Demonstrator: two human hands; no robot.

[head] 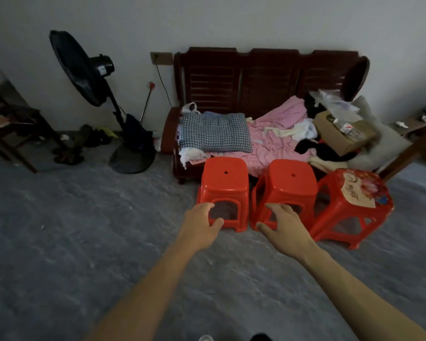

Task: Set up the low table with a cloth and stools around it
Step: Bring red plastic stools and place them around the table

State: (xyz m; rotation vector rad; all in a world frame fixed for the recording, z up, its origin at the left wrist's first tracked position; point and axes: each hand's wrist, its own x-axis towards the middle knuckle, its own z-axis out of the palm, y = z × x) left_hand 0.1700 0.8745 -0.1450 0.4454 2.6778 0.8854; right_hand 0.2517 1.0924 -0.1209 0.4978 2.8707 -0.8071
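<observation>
Three stools stand in a row on the floor (84,242), right in front of the bench (256,77) against the back wall. The left stool (224,183) and middle stool (290,185) are just beside each other; the right stool (354,200) sits close on the far side, a little nearer us. The left hand (199,227) is out in front of the left stool, the right hand (285,227) in front of the middle one. On the bench, a folded blanket (214,132) lies at the left end, a box (342,134) at the right. Left of the bench stands a fan (84,70), and further left, a chair (12,124).
</observation>
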